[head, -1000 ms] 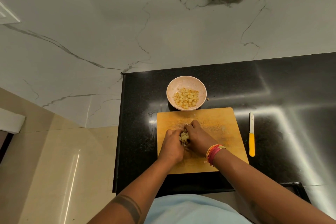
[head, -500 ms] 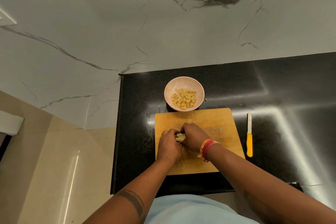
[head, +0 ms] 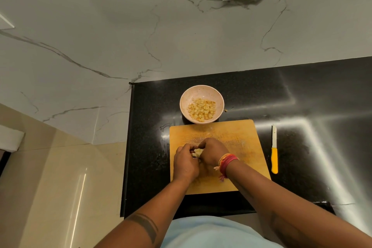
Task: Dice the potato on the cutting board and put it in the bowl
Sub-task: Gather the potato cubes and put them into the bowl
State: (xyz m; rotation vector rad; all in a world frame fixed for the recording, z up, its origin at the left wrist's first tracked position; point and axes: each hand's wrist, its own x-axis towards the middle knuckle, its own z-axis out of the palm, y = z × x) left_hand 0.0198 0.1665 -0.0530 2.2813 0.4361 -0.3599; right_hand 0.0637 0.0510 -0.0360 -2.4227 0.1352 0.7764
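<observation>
Glossy black speckled stone counter [head: 302, 94]; matt, scored wooden cutting board [head: 241, 137]; smooth yellow plastic-handled knife [head: 274, 159]; veined marble wall [head: 120, 26].

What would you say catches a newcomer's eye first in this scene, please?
Probably the two hands, left hand and right hand, cupped together round a small heap of potato pieces on the wooden cutting board. Just beyond the board stands a pale bowl already holding diced potato. A yellow-handled knife lies alone on the black counter, right of the board.

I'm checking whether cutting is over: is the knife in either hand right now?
No, the knife lies on the counter right of the cutting board, apart from both hands.
</observation>
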